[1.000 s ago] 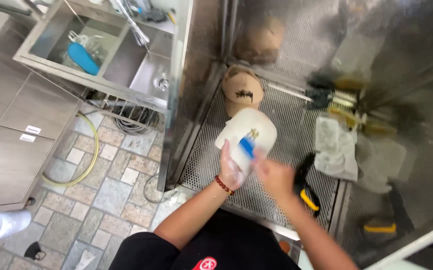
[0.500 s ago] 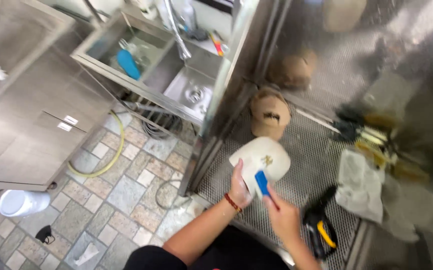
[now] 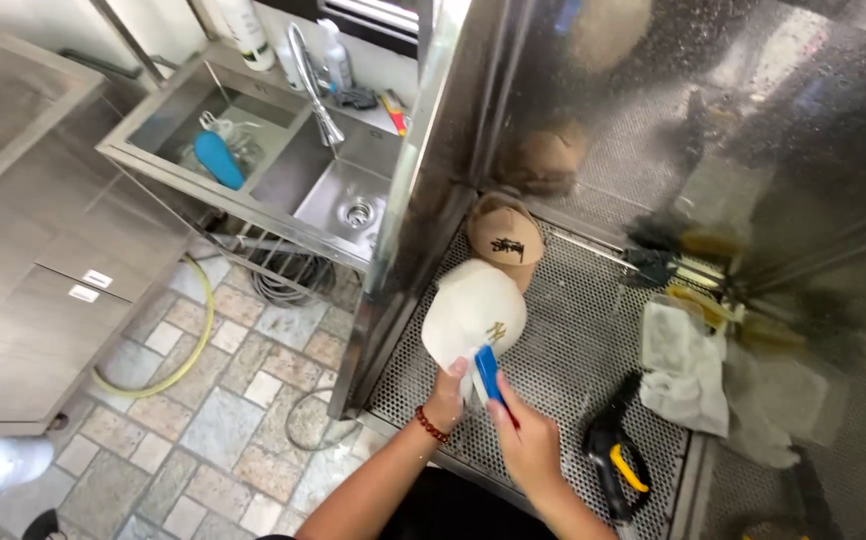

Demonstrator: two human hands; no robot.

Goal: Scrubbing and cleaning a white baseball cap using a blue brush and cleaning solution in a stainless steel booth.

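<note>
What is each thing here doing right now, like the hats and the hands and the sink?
White cap: held up over the mesh shelf, being brushed.
Blue brush: pressed against the cap.
Left hand: gripping the cap's edge.
Right hand: gripping the brush.
Tan cap: lying on the mesh.
Steel sink: tap off.

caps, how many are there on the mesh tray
2. A white cap held by the left hand while the right hand brushes it, and a tan cap behind it. The tan shape on the wall is a reflection.
</note>
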